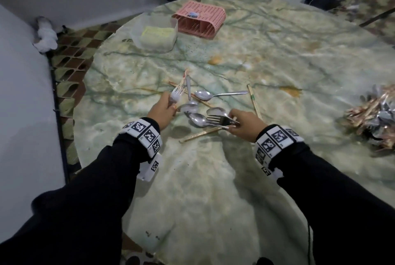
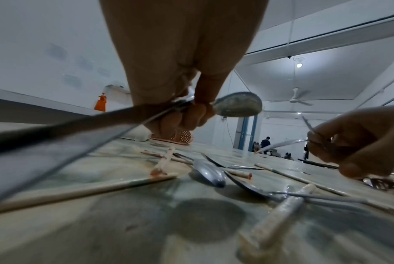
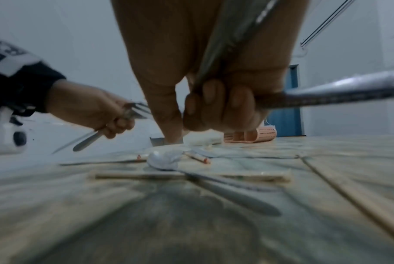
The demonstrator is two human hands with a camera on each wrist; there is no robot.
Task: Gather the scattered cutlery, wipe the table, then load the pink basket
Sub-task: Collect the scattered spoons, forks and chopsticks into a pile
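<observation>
On the tabletop (image 1: 213,179): the loose cutlery sits in a messy cluster near the front edge, right between both hands, so it's an easy reach from either side.
Left hand (image 1: 163,108): fingers curled around a fork (image 1: 176,96) and, going by the left wrist view, a spoon (image 2: 237,104) too. It's bunching the pieces by their handles, I'd guess so it can keep collecting without putting anything down.
Right hand (image 1: 245,124): fingers clamped on another fork (image 1: 220,120) plus at least one more handle, tines pointing back at the cluster.
Still loose: a long spoon (image 1: 215,94) just past the fingers, more spoons touching or overlapping under the right-hand fork, and chopsticks (image 1: 199,134) crossing beneath them.
Pink basket (image 1: 199,19): lying on its side at the far end, well apart from both hands, with a clear tub (image 1: 155,37) just beside it.
Right edge: a heap of cutlery (image 1: 374,117), probably the gathering pile.
Progress: looks like still gathering; stains show on the tabletop, so wiping seems not done.
</observation>
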